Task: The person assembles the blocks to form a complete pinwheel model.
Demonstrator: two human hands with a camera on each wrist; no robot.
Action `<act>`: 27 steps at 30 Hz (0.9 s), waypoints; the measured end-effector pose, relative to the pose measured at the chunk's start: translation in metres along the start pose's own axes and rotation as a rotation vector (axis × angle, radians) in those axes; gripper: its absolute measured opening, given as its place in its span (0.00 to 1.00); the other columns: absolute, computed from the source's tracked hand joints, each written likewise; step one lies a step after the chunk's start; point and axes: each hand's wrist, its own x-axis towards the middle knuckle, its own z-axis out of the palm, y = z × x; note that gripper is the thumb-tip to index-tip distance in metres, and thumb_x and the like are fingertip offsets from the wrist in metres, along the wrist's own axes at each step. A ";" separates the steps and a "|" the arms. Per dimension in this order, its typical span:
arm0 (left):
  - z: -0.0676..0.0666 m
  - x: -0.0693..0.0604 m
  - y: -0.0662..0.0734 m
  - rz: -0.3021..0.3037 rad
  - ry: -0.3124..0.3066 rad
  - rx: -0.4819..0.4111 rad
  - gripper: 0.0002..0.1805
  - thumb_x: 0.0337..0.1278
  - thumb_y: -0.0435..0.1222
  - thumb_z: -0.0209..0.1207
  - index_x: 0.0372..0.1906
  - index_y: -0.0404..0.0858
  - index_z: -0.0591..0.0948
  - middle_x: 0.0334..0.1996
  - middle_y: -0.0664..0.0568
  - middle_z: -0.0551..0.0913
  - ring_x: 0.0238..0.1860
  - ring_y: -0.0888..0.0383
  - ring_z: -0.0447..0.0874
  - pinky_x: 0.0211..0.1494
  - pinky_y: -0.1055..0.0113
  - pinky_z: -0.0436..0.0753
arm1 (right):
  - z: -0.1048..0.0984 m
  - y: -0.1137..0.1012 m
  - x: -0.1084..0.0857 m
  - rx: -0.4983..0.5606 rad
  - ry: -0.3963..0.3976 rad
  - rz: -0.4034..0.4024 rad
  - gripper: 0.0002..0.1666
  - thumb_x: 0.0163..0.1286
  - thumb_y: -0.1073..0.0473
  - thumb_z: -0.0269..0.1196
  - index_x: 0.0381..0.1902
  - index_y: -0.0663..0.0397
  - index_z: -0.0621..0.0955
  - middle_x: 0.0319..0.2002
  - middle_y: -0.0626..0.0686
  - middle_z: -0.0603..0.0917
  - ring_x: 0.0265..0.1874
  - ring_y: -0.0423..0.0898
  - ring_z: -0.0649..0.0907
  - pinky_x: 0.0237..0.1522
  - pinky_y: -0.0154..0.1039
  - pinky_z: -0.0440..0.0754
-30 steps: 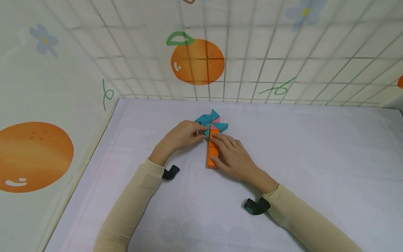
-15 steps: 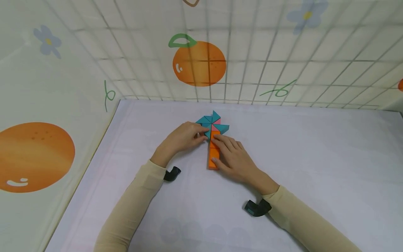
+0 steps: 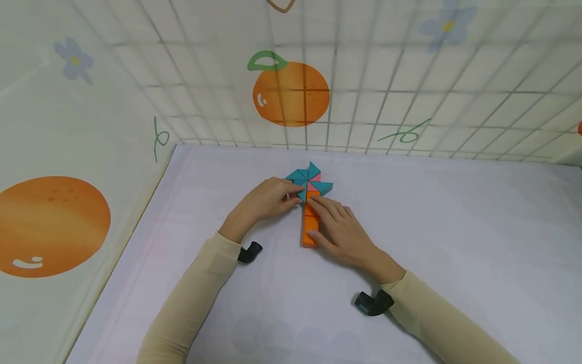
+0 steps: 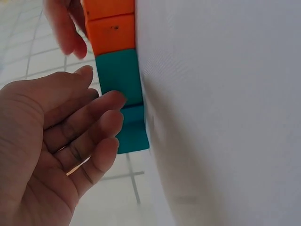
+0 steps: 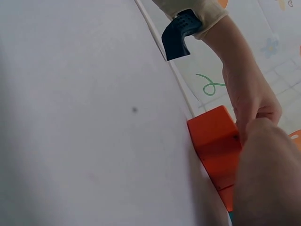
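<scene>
Teal triangular blocks [image 3: 300,174] and smaller pink triangles [image 3: 317,177] lie together as a pinwheel on the table. Below it runs a straight column of orange blocks [image 3: 309,237]. From the left, my left hand [image 3: 268,198] touches the lower-left teal block with its fingertips. Its fingers look loosely bent beside the teal block side [image 4: 120,73] in the left wrist view. My right hand [image 3: 345,235] rests its fingers and thumb on the orange column from the right. In the right wrist view, the blurred right hand [image 5: 265,174] hides part of the orange blocks [image 5: 216,150].
A white cloth covers the table [image 3: 445,242]. Behind it stands a grid-patterned curtain [image 3: 364,91] printed with oranges. Another printed panel [image 3: 113,121] borders the left edge. A black wrist device [image 3: 374,303] sits by the right cuff, and another black device [image 3: 250,252] by the left.
The whole head view has shifted slightly down and to the right. Both hands keep their places on the blocks, and the arrangement looks the same.
</scene>
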 end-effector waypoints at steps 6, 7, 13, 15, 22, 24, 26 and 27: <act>-0.005 -0.003 -0.002 0.020 0.098 0.002 0.16 0.64 0.38 0.62 0.53 0.36 0.84 0.35 0.51 0.87 0.29 0.59 0.79 0.38 0.69 0.81 | 0.001 0.002 -0.002 0.037 0.011 -0.002 0.38 0.72 0.45 0.55 0.75 0.51 0.61 0.75 0.53 0.60 0.70 0.53 0.64 0.61 0.53 0.69; -0.006 -0.004 -0.002 0.018 0.109 0.003 0.16 0.64 0.38 0.62 0.53 0.36 0.85 0.35 0.52 0.87 0.29 0.60 0.78 0.37 0.69 0.80 | 0.002 0.003 -0.003 0.037 0.011 -0.003 0.38 0.72 0.45 0.55 0.75 0.51 0.61 0.75 0.53 0.60 0.70 0.53 0.64 0.61 0.52 0.69; -0.010 -0.004 -0.004 0.006 0.132 0.011 0.16 0.64 0.39 0.62 0.53 0.37 0.85 0.35 0.52 0.87 0.28 0.60 0.78 0.37 0.69 0.80 | 0.004 0.005 -0.005 0.045 0.031 -0.009 0.36 0.73 0.46 0.54 0.74 0.50 0.62 0.74 0.54 0.60 0.69 0.55 0.66 0.59 0.53 0.70; -0.012 -0.005 -0.004 0.002 0.145 0.012 0.16 0.64 0.38 0.62 0.53 0.37 0.85 0.35 0.52 0.87 0.29 0.60 0.79 0.37 0.68 0.81 | 0.005 0.005 -0.005 0.052 0.038 -0.013 0.35 0.73 0.46 0.54 0.74 0.50 0.63 0.74 0.55 0.61 0.68 0.55 0.66 0.59 0.53 0.70; -0.019 -0.007 -0.004 -0.009 0.202 0.036 0.14 0.64 0.38 0.62 0.51 0.38 0.86 0.33 0.52 0.87 0.31 0.58 0.80 0.39 0.66 0.82 | 0.004 0.006 -0.004 0.059 0.043 -0.018 0.35 0.72 0.47 0.55 0.73 0.49 0.63 0.74 0.55 0.61 0.68 0.55 0.66 0.59 0.53 0.69; -0.019 -0.008 -0.005 -0.014 0.210 0.034 0.14 0.63 0.38 0.62 0.51 0.38 0.86 0.33 0.52 0.86 0.31 0.58 0.80 0.39 0.66 0.82 | 0.003 0.006 -0.003 0.058 0.036 -0.018 0.35 0.71 0.48 0.56 0.73 0.49 0.63 0.74 0.55 0.61 0.68 0.55 0.66 0.60 0.53 0.69; -0.020 -0.009 -0.005 -0.024 0.212 0.033 0.14 0.63 0.38 0.63 0.51 0.38 0.86 0.33 0.52 0.87 0.31 0.58 0.80 0.40 0.65 0.83 | 0.003 0.006 -0.003 0.064 0.027 -0.017 0.35 0.71 0.49 0.56 0.73 0.50 0.63 0.74 0.55 0.61 0.68 0.55 0.66 0.61 0.53 0.69; -0.020 -0.009 -0.005 -0.029 0.213 0.033 0.14 0.63 0.38 0.63 0.51 0.38 0.85 0.32 0.53 0.87 0.31 0.57 0.80 0.40 0.65 0.83 | 0.003 0.006 -0.002 0.066 0.024 -0.017 0.35 0.71 0.50 0.56 0.73 0.50 0.63 0.74 0.56 0.61 0.68 0.55 0.66 0.61 0.53 0.69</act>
